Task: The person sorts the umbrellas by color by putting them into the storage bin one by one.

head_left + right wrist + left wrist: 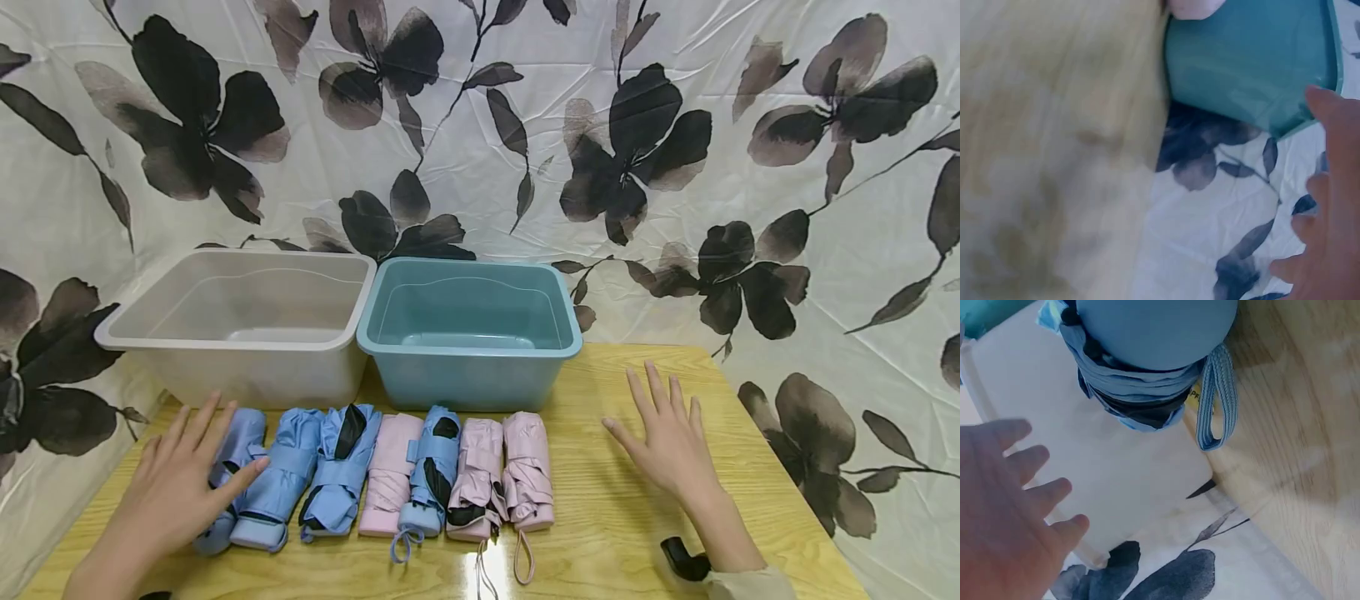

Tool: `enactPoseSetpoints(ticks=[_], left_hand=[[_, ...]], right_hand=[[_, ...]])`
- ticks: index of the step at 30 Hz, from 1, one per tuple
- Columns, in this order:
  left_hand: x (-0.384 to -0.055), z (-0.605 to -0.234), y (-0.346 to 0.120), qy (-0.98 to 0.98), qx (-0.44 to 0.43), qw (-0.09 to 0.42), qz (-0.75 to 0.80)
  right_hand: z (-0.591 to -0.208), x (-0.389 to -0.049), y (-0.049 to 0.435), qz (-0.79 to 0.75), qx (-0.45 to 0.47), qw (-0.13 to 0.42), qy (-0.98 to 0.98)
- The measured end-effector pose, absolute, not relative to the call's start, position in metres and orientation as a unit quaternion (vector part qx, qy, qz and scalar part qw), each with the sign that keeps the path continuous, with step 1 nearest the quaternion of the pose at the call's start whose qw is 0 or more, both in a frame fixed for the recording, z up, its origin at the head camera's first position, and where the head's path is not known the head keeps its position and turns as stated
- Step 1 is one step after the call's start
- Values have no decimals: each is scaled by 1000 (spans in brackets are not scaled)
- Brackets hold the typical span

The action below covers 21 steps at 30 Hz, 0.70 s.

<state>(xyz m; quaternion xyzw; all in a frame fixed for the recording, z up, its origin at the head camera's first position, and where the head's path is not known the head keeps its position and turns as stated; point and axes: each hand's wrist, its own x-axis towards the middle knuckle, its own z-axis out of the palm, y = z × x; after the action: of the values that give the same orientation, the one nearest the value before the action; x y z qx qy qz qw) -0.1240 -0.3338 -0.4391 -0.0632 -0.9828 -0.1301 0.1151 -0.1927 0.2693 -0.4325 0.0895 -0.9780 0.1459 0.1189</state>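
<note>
A row of folded umbrellas lies side by side on the wooden table. Leftmost is a blue umbrella [243, 437], partly hidden by my left hand [176, 479], whose fingers are spread and hold nothing. Beside it lie two more blue umbrellas [283, 475] [345, 467], then a pink umbrella [392, 471], a blue umbrella [433, 467] with a cord loop, and two pink umbrellas [477, 467] [528, 467] with wrist straps. In the left wrist view, a blue umbrella's round end [1160, 331] shows its strap. My right hand [667, 437] hovers with fingers spread over the table's right side, apart from the row.
Behind the row stand a whitish plastic bin [247, 367] on the left and a teal bin [472, 375] on the right, their rims close together. A floral cloth [510, 150] hangs behind the wooden table [600, 500]. A black band [684, 560] sits by my right wrist.
</note>
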Motion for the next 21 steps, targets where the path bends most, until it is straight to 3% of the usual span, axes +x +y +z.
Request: enactPoseSetpoints(ticks=[10, 21], left_hand=[[-119, -435, -336, -970, -57, 160, -176], [-130, -448, -355, -959, -55, 157, -231]], right_hand=[[-402, -222, 249, 183, 150, 171, -956], [-369, -267, 224, 167, 200, 118, -958]])
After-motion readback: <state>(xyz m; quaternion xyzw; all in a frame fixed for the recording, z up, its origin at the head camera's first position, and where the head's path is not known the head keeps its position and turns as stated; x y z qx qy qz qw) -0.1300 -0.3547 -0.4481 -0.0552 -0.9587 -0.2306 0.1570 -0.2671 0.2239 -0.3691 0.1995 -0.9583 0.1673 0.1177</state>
